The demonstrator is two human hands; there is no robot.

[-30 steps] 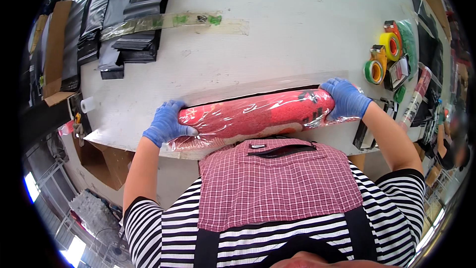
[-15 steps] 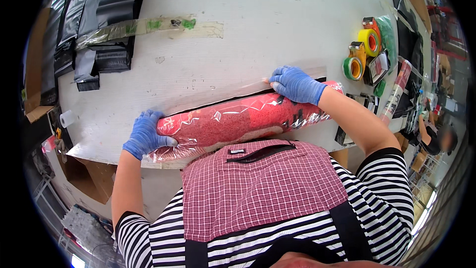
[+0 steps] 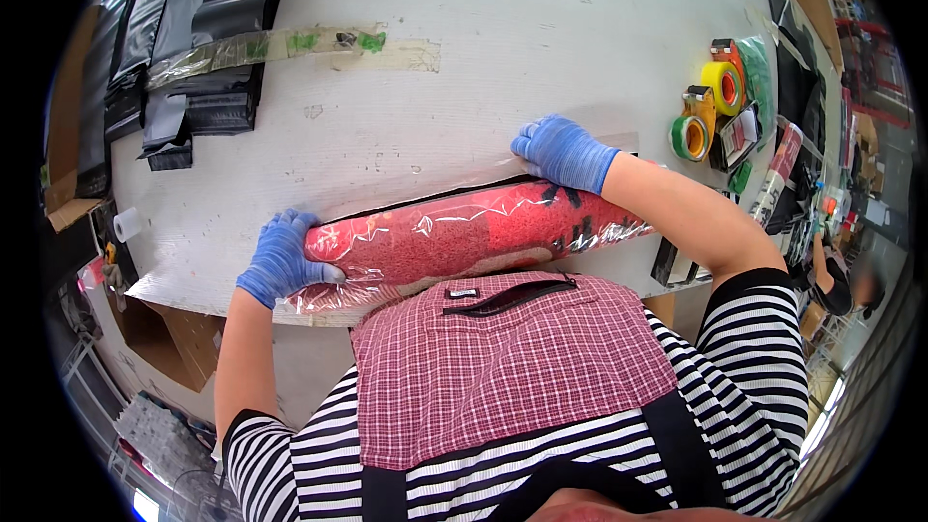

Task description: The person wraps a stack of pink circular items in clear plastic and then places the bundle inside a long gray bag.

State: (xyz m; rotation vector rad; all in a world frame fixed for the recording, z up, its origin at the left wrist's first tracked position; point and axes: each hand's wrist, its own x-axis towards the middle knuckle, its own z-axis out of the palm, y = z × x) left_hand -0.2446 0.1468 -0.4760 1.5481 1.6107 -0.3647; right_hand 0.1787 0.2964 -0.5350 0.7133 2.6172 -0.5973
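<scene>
A red rolled-up mat (image 3: 454, 237) in clear plastic film lies along the near edge of the table, close to my apron. My left hand (image 3: 283, 256), in a blue knit glove, grips its left end, with the thumb on the near side and the fingers on the far side. Beyond the right part of the roll, my gloved right hand (image 3: 565, 153) has its fingers curled in a pinch on the loose edge of the clear plastic film (image 3: 464, 177). A dark strip of the mat's edge shows along the far side of the roll.
On the white table (image 3: 435, 0), black plastic bags (image 3: 227, 0) are stacked at the far left, with clear tape across them. Tape dispensers (image 3: 701, 116) with yellow and green rolls stand at the right. Another wrapped roll (image 3: 776, 174) lies beyond them. A co-worker (image 3: 836, 275) is at the far right.
My right hand has shifted slightly left and away from me along the film's edge, its fingers more curled. The left hand stays on the roll's end.
</scene>
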